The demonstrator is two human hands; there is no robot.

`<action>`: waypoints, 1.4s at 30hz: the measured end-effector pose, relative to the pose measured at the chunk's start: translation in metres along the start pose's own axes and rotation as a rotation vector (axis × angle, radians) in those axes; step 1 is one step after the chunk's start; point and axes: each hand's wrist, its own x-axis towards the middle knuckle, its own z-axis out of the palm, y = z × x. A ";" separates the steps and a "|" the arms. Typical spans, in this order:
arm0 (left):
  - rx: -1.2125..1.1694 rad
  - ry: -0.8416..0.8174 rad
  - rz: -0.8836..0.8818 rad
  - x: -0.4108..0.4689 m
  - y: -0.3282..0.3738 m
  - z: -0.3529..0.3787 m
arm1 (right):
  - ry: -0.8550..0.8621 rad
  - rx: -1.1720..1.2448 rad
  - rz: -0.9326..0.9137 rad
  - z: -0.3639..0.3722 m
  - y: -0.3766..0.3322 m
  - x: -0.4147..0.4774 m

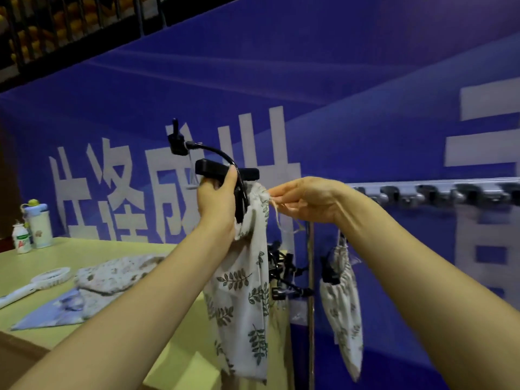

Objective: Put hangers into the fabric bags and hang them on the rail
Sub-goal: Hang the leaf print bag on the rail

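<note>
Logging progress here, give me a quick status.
Left hand grips black hanger inside leaf-print bag. Right hand pinches drawstring. One bag already hanging. Rail unobstructed.

Your left hand (216, 204) grips a black hanger (225, 171) — matt plastic — in a pale woven cloth bag (242, 291) printed with green leaves. At three o'clock, the rail (439, 190) looks like shiny metal. A second cloth bag (342, 302) hangs below it. At eight o'clock — a smooth, matt yellow-green table (56, 254).
</note>
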 end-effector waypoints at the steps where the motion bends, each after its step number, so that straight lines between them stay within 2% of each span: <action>1: 0.011 0.010 0.018 -0.003 -0.006 0.007 | 0.055 -0.049 -0.022 -0.009 0.000 -0.006; 3: 0.023 0.012 0.046 -0.009 -0.017 0.020 | 0.175 -0.070 -0.075 -0.026 -0.002 -0.014; 5: 0.036 -0.021 0.068 -0.013 -0.027 0.032 | 0.267 0.021 -0.180 -0.040 -0.004 -0.020; 9: 0.134 -0.133 0.107 -0.028 -0.050 0.054 | 0.355 0.207 -0.391 -0.067 -0.010 -0.033; 13: 0.239 -0.243 0.214 -0.037 -0.085 0.070 | 0.420 0.212 -0.426 -0.093 -0.007 -0.039; 17: 0.285 -0.338 0.170 -0.041 -0.109 0.096 | 0.519 0.164 -0.404 -0.121 0.004 -0.036; 23: 0.300 -0.423 0.066 -0.030 -0.145 0.145 | 0.661 -0.148 -0.352 -0.164 0.014 -0.029; 27: 0.366 -0.419 0.079 -0.024 -0.164 0.173 | 0.692 -0.391 -0.329 -0.193 0.006 -0.023; 33: 0.407 -0.452 0.134 -0.017 -0.187 0.205 | 0.726 -0.633 -0.272 -0.235 0.000 -0.003; 37: 0.413 -0.425 0.176 -0.019 -0.198 0.216 | 0.708 -0.728 -0.256 -0.250 0.003 0.013; 42: 0.422 -0.395 0.191 -0.011 -0.216 0.219 | 0.598 -0.841 -0.249 -0.252 0.010 0.039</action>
